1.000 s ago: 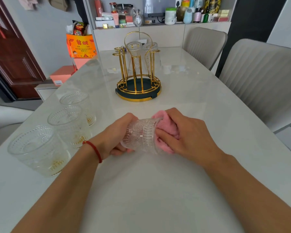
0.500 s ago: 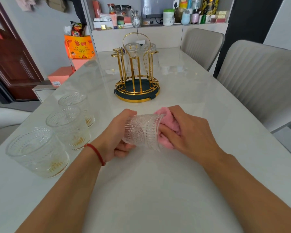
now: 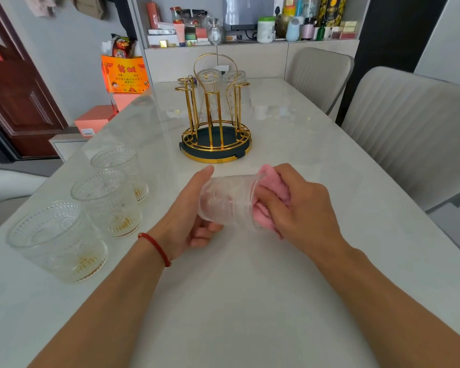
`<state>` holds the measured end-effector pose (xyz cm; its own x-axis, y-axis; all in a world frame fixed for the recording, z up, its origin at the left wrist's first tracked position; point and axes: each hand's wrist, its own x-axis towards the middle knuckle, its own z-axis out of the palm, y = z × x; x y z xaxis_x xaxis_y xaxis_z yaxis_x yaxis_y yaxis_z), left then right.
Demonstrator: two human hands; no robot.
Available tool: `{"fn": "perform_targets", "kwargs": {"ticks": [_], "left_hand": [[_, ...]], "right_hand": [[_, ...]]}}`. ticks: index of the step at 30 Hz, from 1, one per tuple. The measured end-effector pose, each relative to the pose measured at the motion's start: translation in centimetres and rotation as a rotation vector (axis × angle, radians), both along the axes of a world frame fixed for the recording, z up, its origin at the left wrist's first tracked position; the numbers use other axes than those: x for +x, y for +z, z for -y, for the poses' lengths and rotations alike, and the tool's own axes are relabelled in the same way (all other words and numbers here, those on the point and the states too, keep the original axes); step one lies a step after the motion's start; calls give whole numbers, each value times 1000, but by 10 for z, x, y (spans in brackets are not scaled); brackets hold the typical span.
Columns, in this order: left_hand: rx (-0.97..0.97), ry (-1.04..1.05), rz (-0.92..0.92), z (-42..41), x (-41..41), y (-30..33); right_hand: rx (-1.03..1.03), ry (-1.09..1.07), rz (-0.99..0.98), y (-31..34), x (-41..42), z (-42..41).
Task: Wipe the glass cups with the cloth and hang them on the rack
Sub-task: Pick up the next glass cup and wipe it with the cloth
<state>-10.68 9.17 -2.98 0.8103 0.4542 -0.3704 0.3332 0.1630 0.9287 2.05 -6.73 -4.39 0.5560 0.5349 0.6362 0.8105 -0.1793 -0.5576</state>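
The left hand (image 3: pixel 189 213) grips the glass cup (image 3: pixel 227 201) on its side, base in the palm, thumb over the top, mouth turned to the right. The right hand (image 3: pixel 295 205) pinches the pink cloth (image 3: pixel 272 187) and pushes it into that mouth, the cloth bulging out round the rim. Cup and both hands sit above the middle of the tabletop (image 3: pixel 250 301). Just beyond them, toward the far edge, stands the gold rack (image 3: pixel 215 115) with two cups (image 3: pixel 209 78) upside down on its posts; the way across to it is open. Along the left edge, three more cups (image 3: pixel 106 200) stand upright in a row, amber residue at their bottoms. Two grey chairs (image 3: pixel 409 128) line the right edge. A red string (image 3: pixel 156 248) circles the left wrist.
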Motion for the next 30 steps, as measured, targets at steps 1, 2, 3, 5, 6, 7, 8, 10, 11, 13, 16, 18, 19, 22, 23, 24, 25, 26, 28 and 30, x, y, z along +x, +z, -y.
{"fn": "perform_targets", "kwargs": {"ticks": [1, 2, 3, 5, 6, 7, 8, 10, 11, 13, 16, 18, 19, 22, 23, 24, 25, 26, 28, 30], "left_hand": [[-29, 21, 47, 1, 2, -1], [-56, 43, 83, 2, 4, -2], [-72, 66, 96, 3, 4, -3], [-68, 92, 61, 1, 3, -2], [-59, 78, 20, -1, 2, -1], [-51, 39, -29, -2, 0, 0], [-42, -10, -78, -3, -1, 3], [-41, -78, -141, -4, -3, 6], [-49, -90, -152, -3, -3, 7], [-82, -74, -127, 0, -3, 7], [-191, -7, 20, 2, -2, 6], [-295, 12, 155, 2, -2, 9], [-329, 18, 212, 3, -2, 10], [-346, 90, 298, 4, 1, 9], [-331, 127, 317, 3, 2, 7], [-307, 161, 343, 2, 3, 6], [-280, 188, 376, 1, 3, 6], [-250, 213, 413, 1, 3, 7], [-168, 280, 490, -1, 1, 8], [9, 365, 550, -2, -1, 10]], "right_hand": [[28, 0, -136, -1, 0, -3], [29, 4, -249, -2, 0, -5], [-3, 16, -295, -3, 1, -5], [-94, 50, -212, -2, 1, -2], [-120, 59, -124, -1, 1, 0], [-138, 57, -22, 0, 1, 3], [-148, 58, 71, 2, 2, 6], [-169, 66, 187, 6, 3, 9], [-156, 70, 208, 8, 2, 9], [-63, 72, 218, 8, -1, 8], [53, 62, 67, 4, -5, 3], [108, -7, -55, 0, -4, 1], [126, -26, -105, 0, -3, 0], [134, 23, -226, 1, -1, 1], [121, 62, -270, 2, 0, 1], [102, 100, -298, 3, 0, 2], [81, 128, -308, 4, 1, 2], [65, 153, -320, 5, 1, 3], [77, 180, -384, 5, 4, 3], [118, 155, -410, 6, 9, 4]]}}
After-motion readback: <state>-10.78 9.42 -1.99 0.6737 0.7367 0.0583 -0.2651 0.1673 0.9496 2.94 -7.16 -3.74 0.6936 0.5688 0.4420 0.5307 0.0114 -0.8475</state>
